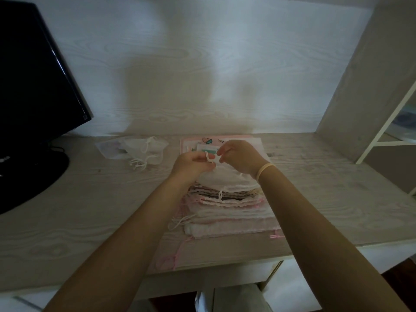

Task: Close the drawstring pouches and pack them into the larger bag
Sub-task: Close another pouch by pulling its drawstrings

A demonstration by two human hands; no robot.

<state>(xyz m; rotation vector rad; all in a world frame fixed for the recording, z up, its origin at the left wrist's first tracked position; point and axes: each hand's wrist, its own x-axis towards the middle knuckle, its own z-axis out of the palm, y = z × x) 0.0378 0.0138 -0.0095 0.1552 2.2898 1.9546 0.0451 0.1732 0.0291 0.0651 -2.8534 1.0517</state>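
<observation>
We pinch the thin white string point(210, 159) of the top pouch point(225, 179) with our left hand point(191, 164) and right hand point(239, 157), just above the pile point(229, 210) on the desk point(90, 221). Many soft, flat, see-through pouches wait in that pile. A few closed pouches point(137, 149) lie apart on the left, and we think the pink bag point(225, 140) behind is the big one.

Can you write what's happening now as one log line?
left hand: pinches white drawstring | right hand: pinches it | pouch stack: below

Nothing legible — the monitor base point(33, 172) logo is too blurred.
</observation>
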